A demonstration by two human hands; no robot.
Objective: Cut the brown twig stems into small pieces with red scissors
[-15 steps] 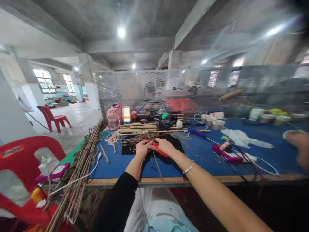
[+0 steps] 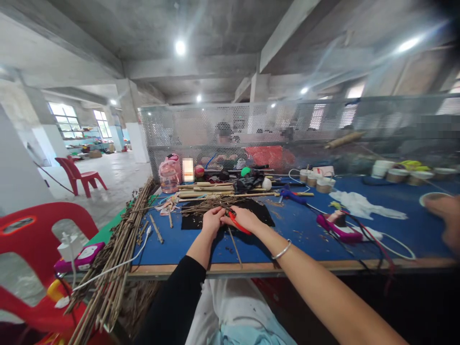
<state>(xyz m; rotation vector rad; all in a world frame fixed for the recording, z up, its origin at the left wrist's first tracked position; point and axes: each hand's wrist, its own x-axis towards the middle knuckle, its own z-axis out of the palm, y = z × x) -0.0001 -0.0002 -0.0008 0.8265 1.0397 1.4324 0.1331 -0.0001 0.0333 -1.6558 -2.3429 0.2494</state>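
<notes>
My left hand (image 2: pixel 212 221) is closed around a thin brown twig (image 2: pixel 235 248) that runs toward the table's near edge. My right hand (image 2: pixel 244 218) grips red-handled clippers (image 2: pixel 235 221) right against the left hand, at the twig's upper end. Both hands work over a black cloth (image 2: pixel 264 211) strewn with a pile of small twigs (image 2: pixel 206 205) on the blue table (image 2: pixel 305 239).
A long bundle of sticks (image 2: pixel 118 249) lies along the table's left edge. A pink glue gun (image 2: pixel 339 226) with cables sits at right, with white cloth (image 2: pixel 359 205) and tape rolls (image 2: pixel 318 181) behind. Another person's hand (image 2: pixel 445 215) shows at far right. A red chair (image 2: pixel 36 258) stands at left.
Almost nothing moved; my hands stay together on the twig and clippers. The other person's hand at far right shifted slightly.
</notes>
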